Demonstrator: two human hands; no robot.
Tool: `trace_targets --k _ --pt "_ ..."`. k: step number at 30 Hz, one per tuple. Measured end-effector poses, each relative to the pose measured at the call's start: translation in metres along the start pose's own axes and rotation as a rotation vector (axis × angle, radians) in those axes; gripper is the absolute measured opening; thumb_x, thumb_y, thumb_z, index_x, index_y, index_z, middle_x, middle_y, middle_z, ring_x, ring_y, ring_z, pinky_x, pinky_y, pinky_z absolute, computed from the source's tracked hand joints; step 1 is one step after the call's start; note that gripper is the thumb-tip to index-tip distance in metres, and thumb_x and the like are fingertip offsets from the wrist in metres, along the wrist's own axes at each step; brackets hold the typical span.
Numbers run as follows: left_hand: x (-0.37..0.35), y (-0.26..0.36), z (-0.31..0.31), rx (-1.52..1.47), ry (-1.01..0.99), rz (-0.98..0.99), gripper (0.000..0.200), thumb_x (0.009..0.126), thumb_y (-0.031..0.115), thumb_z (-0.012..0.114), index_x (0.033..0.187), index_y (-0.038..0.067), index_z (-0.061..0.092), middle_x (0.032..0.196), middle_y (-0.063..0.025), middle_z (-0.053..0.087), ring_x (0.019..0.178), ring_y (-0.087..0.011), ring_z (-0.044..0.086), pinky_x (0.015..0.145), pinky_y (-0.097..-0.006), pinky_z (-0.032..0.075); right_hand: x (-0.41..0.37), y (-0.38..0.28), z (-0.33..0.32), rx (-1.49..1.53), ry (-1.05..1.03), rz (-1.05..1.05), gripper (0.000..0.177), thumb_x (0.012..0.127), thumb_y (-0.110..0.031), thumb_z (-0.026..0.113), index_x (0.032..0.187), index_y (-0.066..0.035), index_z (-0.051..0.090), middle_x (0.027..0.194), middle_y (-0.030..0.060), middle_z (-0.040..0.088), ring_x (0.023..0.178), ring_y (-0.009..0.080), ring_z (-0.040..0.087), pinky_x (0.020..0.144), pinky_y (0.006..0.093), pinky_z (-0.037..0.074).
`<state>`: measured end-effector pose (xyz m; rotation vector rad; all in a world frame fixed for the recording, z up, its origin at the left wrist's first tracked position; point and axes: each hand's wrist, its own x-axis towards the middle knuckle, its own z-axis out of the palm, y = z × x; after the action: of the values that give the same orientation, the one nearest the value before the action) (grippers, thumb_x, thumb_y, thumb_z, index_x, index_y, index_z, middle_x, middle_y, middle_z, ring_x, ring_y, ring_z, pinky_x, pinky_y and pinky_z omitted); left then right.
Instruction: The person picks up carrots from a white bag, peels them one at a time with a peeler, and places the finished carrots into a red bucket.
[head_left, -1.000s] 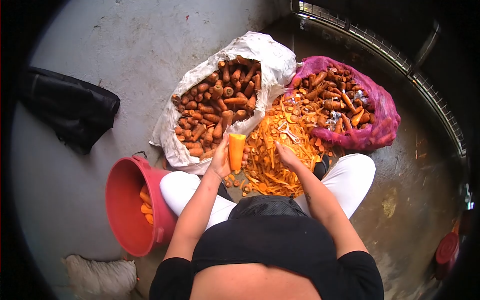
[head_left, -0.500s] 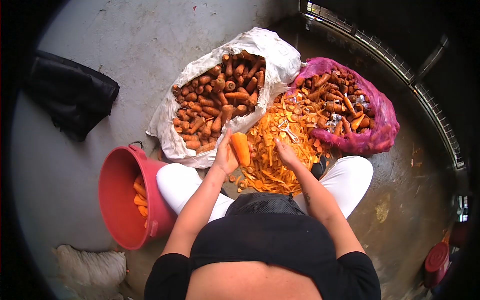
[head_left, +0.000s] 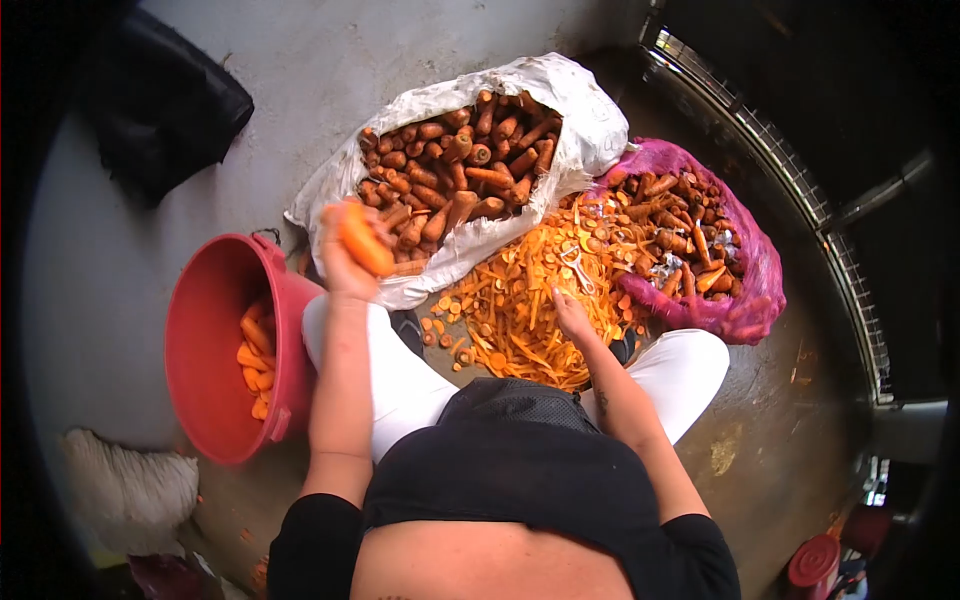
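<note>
My left hand (head_left: 346,262) is closed around a peeled orange carrot (head_left: 366,242), blurred by motion. It hovers at the left edge of a white sack (head_left: 587,100) full of unpeeled carrots (head_left: 459,148). Low over a heap of carrot peelings (head_left: 510,300), my right hand (head_left: 573,318) has its thumb stretched out; its other fingers are partly hidden. Just beyond the right fingertips, a light-coloured peeler (head_left: 576,268) appears to rest on the heap, apart from the hand. Several peeled carrots (head_left: 256,360) lie inside the red bucket (head_left: 205,400) to my left.
A pink mesh bag (head_left: 757,245) of carrots and scraps stands right of the heap. Black cloth or plastic (head_left: 170,105) lies at upper left. A whitish sack (head_left: 130,485) is at lower left. Far right are a grated drain (head_left: 790,170) and a red container (head_left: 814,560).
My left hand has carried the peeled carrot left and upward, from above the peelings toward the white sack's left side. The right hand stays over the heap. The camera view has tilted slightly.
</note>
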<state>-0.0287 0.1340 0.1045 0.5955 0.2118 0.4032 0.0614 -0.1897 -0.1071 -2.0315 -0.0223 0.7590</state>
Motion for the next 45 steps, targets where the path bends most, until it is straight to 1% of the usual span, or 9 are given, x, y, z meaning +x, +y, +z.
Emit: trace_targets --k 5,8,11,14,22,28,32,34,45 --pt "-0.029 0.119 -0.016 0.758 0.326 0.822 0.028 0.077 0.0 0.067 0.099 0.009 0.053 0.081 -0.0065 0.06 0.065 -0.0163 0.06 0.062 -0.0269 0.051 0.041 0.056 0.019 -0.14 0.068 -0.057 0.065 0.094 -0.057 0.038 0.104 0.004 0.059 0.08 0.0148 0.056 0.072 0.0249 0.055 0.066 0.0363 0.043" --pt "-0.04 0.164 -0.051 1.566 0.748 1.156 0.036 0.076 0.015 0.073 0.104 0.008 0.051 0.092 -0.0093 0.062 0.086 -0.0264 0.062 0.074 -0.0378 0.052 0.034 0.05 0.017 -0.159 0.035 -0.041 0.063 0.094 -0.057 0.038 0.098 0.002 0.06 0.07 0.011 0.055 0.058 0.0207 0.054 0.056 0.0352 0.044" --pt "-0.048 0.177 -0.064 1.984 1.098 0.587 0.044 0.079 0.032 0.071 0.115 0.013 0.053 0.115 -0.013 0.058 0.105 -0.0352 0.057 0.092 -0.0515 0.043 0.02 0.029 0.016 -0.172 0.008 0.031 0.068 0.095 -0.057 0.036 0.096 0.007 0.06 0.088 0.0241 0.063 0.087 0.039 0.059 0.079 0.0445 0.044" --pt "-0.033 0.165 -0.122 2.35 1.312 0.338 0.051 0.083 0.042 0.063 0.127 0.019 0.051 0.133 -0.0161 0.046 0.119 -0.0403 0.048 0.102 -0.0613 0.029 0.018 0.025 0.019 -0.33 0.027 -0.028 0.069 0.095 -0.057 0.034 0.097 0.007 0.06 0.09 0.0248 0.063 0.088 0.0392 0.059 0.081 0.0442 0.044" --pt "0.048 0.101 -0.084 2.084 0.548 0.48 0.036 0.088 0.031 0.057 0.118 0.012 0.059 0.116 -0.0161 0.06 0.107 -0.0324 0.058 0.092 -0.0435 0.044 0.025 0.027 0.032 -0.375 -0.036 -0.014 0.071 0.092 -0.062 0.037 0.104 0.004 0.06 0.093 0.0228 0.063 0.089 0.0351 0.06 0.08 0.0422 0.045" --pt "0.152 0.025 -0.097 1.725 0.159 0.042 0.037 0.088 0.032 0.058 0.11 0.002 0.063 0.102 -0.0208 0.066 0.097 -0.0323 0.064 0.084 -0.0398 0.049 0.041 0.04 0.039 -0.288 -0.084 -0.059 0.049 0.089 -0.049 0.057 0.092 0.001 0.058 0.079 0.0199 0.062 0.076 0.0348 0.061 0.069 0.0417 0.046" --pt "0.175 -0.021 -0.111 2.041 -0.119 -0.172 0.04 0.089 0.037 0.056 0.109 0.003 0.063 0.104 -0.0184 0.066 0.098 -0.0335 0.063 0.084 -0.0408 0.049 0.037 -0.01 0.029 -0.313 -0.138 -0.01 0.039 0.089 -0.034 0.063 0.101 0.002 0.059 0.075 0.0104 0.059 0.069 0.0194 0.057 0.065 0.0353 0.046" --pt "0.16 -0.018 -0.062 2.211 -0.171 -0.441 0.042 0.089 0.035 0.056 0.115 0.003 0.059 0.109 -0.0188 0.064 0.101 -0.0343 0.061 0.087 -0.0426 0.048 0.05 -0.014 0.029 -0.245 -0.104 -0.068 0.033 0.089 -0.03 0.063 0.094 0.002 0.057 0.067 0.0075 0.054 0.062 0.02 0.056 0.06 0.0358 0.044" --pt "0.169 -0.029 -0.079 2.204 0.025 -0.122 0.04 0.091 0.035 0.052 0.115 0.005 0.057 0.1 -0.0186 0.065 0.099 -0.0347 0.059 0.089 -0.0481 0.039 0.257 -0.118 0.103 -0.476 0.115 -0.305 0.048 0.078 -0.042 0.067 0.105 -0.004 0.056 0.086 0.0214 0.064 0.084 0.0393 0.061 0.072 0.0434 0.047"
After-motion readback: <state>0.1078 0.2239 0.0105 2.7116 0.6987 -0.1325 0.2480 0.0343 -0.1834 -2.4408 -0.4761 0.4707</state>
